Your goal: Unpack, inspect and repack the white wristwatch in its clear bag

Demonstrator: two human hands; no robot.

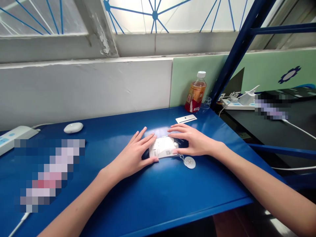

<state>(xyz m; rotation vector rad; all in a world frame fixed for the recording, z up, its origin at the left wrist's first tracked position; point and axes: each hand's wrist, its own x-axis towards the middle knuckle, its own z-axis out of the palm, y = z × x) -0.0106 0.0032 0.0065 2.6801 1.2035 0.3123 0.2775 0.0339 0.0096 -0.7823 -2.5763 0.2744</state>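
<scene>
A small white packet [163,147] with printed labels lies on the blue table [153,197], held between both hands. My left hand [134,154] rests flat at its left end, fingers stretched out and touching it, thumb under the near edge. My right hand [191,140] lies over its right end, fingers spread and pressing on it. A round white tag [189,162] on a thin chain lies just in front of the right hand.
A white card [186,118] lies behind the hands. A bottle of amber drink [196,93] stands at the back right by a blue rack post [237,49]. A white oval device [73,127] and a power strip [13,138] sit at the left. The table's edge runs close on the right.
</scene>
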